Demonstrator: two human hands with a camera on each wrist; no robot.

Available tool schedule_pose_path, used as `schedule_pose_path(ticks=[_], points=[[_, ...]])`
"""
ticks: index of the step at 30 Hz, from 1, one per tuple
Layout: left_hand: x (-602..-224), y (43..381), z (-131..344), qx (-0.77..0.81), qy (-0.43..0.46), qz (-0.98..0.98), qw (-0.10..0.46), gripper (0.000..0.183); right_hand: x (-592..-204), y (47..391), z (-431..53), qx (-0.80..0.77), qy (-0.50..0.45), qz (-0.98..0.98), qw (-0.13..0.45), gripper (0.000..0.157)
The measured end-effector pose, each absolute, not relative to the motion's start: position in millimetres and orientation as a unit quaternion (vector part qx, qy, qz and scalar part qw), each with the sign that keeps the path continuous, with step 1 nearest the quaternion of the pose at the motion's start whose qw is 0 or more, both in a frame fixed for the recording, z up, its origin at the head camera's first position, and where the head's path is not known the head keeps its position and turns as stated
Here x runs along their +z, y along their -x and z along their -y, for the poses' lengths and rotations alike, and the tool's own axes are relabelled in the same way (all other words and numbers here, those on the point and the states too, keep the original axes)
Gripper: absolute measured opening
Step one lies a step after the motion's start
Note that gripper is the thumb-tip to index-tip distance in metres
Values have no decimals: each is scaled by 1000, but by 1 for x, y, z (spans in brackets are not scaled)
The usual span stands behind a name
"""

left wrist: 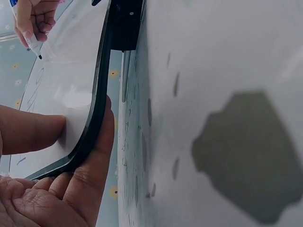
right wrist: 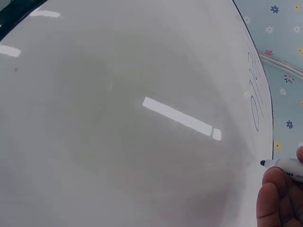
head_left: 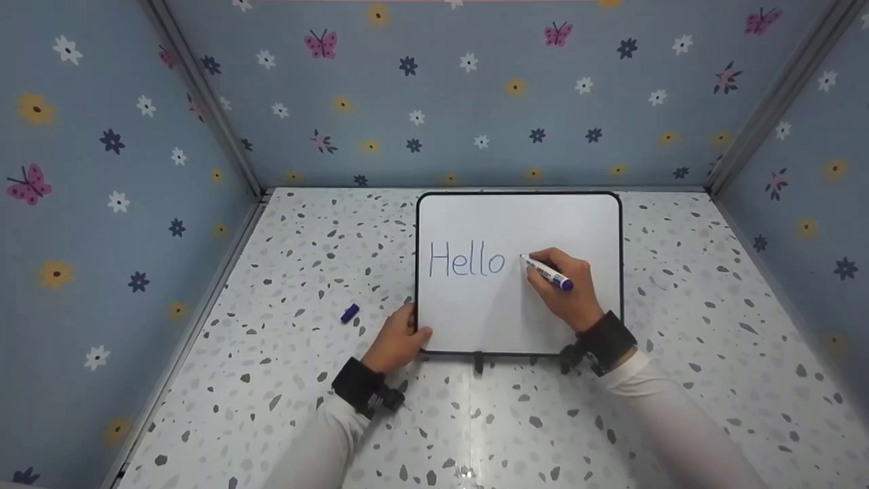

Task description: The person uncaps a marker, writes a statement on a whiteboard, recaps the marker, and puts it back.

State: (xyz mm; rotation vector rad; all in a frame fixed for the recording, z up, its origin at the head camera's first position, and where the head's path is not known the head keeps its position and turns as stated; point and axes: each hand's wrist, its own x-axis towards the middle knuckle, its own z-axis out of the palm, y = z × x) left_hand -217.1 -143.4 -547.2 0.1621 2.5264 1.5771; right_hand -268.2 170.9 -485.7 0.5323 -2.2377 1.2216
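A whiteboard [head_left: 468, 312] with a black frame bears the word "Hello" [head_left: 467, 259] in thin blue strokes on its left half. My right hand [head_left: 569, 288] pinches a white marker [head_left: 546, 272] with a blue end, its dark tip right at the board just past the "o". In the right wrist view the uncapped tip of the marker [right wrist: 284, 165] points at the white surface. My left hand [head_left: 397, 339] grips the board's lower left corner. The left wrist view shows the thumb [left wrist: 33, 130] on the front and the fingers behind the frame.
A blue marker cap [head_left: 349, 313] lies on the speckled table [head_left: 285, 272] left of the board. Dark feet [head_left: 478, 362] show under the board's lower edge. Blue flowered panels [head_left: 448, 95] wall the table in at the back and both sides.
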Motion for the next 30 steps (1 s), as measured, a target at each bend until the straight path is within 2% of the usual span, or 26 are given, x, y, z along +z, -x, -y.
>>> schedule_pose_path(ticks=[12, 19, 30], points=[[-547, 216, 143, 530, -59, -842, 81, 49, -485, 269, -169, 436, -188, 846, 243, 15], [-547, 219, 144, 530, -59, -842, 78, 42, -489, 267, -169, 431, -204, 841, 256, 14], [-548, 218, 144, 528, -51, -843, 87, 44, -495, 258, -171, 423, -219, 841, 257, 12]])
